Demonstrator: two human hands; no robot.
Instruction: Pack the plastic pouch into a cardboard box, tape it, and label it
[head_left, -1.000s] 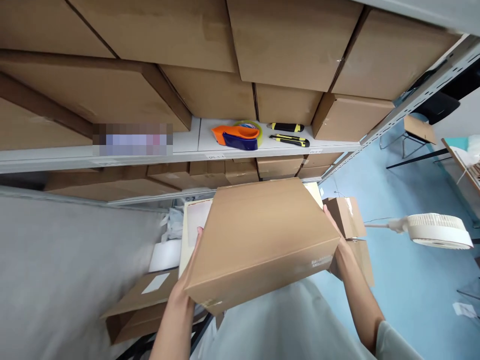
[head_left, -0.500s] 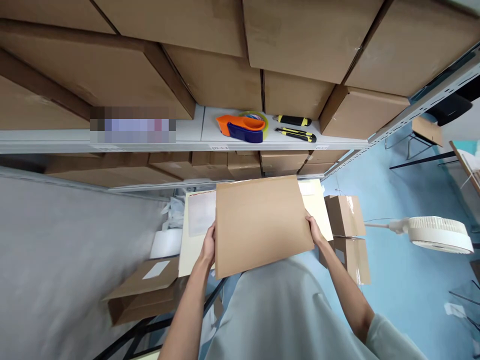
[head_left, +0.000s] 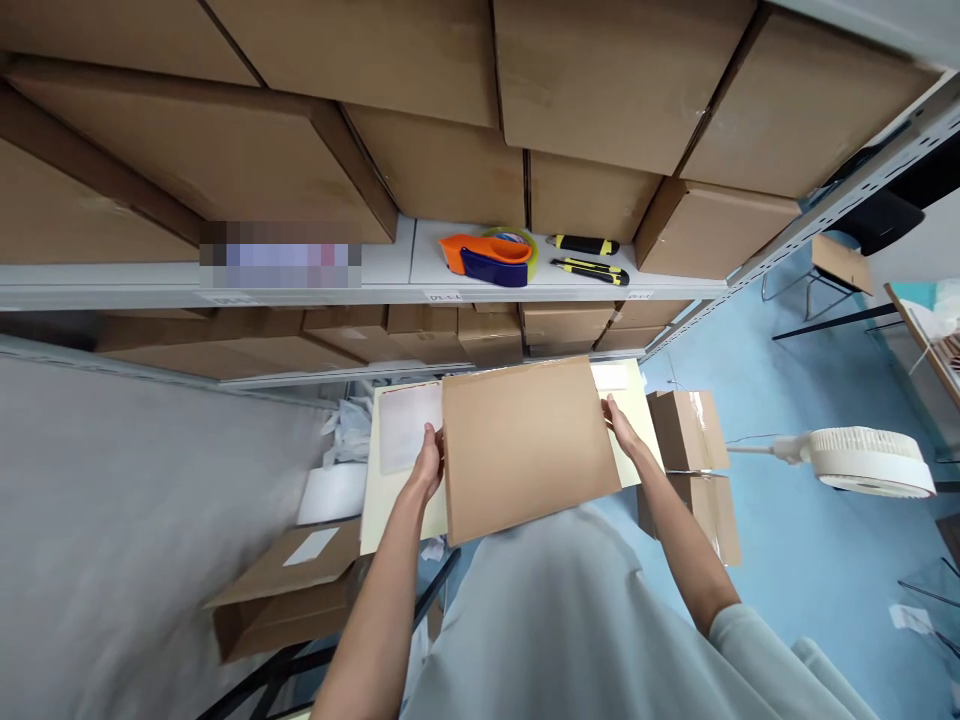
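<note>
We are flanking a cardboard box (head_left: 531,450) from both sides.
Our left hand (head_left: 426,468) is touching its left edge, half-open with the thumb raised; our right hand (head_left: 622,428) is meeting its right edge, fingers loosely curved. The fingertips are partly hiding behind the box, so we cannot tell whether either hand is gripping. The box is sitting between our hands, over the pale desk (head_left: 379,508), its near edge extending past the desk toward us.

Your carton (head_left: 529,450) covers part of the pale tabletop (head_left: 375,498); carton underside hidden from you. Your left hand (head_left: 428,466): partly hidden at the carton's side. Shelf (head_left: 384,263) item (head_left: 283,256): pixelated, unidentifiable. Upper boxes (head_left: 619,70): cut off by top edge.
</note>
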